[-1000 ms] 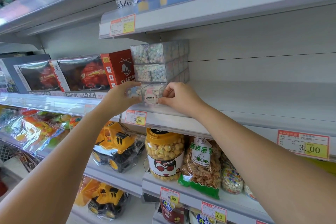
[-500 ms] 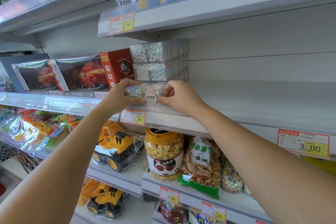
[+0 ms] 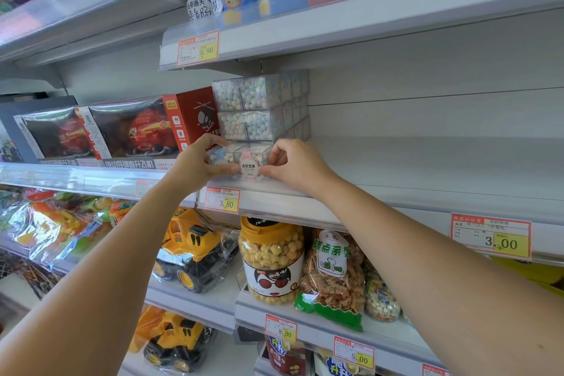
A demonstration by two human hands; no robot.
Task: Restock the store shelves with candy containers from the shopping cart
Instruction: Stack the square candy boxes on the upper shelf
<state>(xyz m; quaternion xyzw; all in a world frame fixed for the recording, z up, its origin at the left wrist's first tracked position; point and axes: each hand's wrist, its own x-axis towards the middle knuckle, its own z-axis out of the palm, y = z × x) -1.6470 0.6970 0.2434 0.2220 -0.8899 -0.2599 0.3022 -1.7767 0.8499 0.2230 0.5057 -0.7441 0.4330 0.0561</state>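
Little has moved since one second ago: both hands remain on the same clear candy container [image 3: 241,157], and I note only a small regrip. The left hand [image 3: 195,163] now has its thumb along the container's top edge, with its fingers curled under the front lower edge up to the round white label. The right hand [image 3: 297,163] stays at the container's right end, fingers curled and pinching the corner beside the label.

The container sits at centre frame on the front edge of the middle shelf [image 3: 427,168]. It is the bottom tier, directly under two rows of stacked candy containers [image 3: 253,107] filled with pastel balls. A 3.80 price tag [image 3: 222,200] hangs on the shelf rail just below it.

Surface and surroundings:
- The grey shelf runs on toward the right of the frame, with a 3.00 price tag [image 3: 491,236] on its rail.
- A red toy helicopter box [image 3: 195,116] stands just left of the stack.
- An upper shelf [image 3: 351,24] carries an 8.90 price tag [image 3: 198,47].
- On the lower shelf stand a popcorn jar [image 3: 271,259] and, to its left, a wrapped yellow toy truck [image 3: 195,250].
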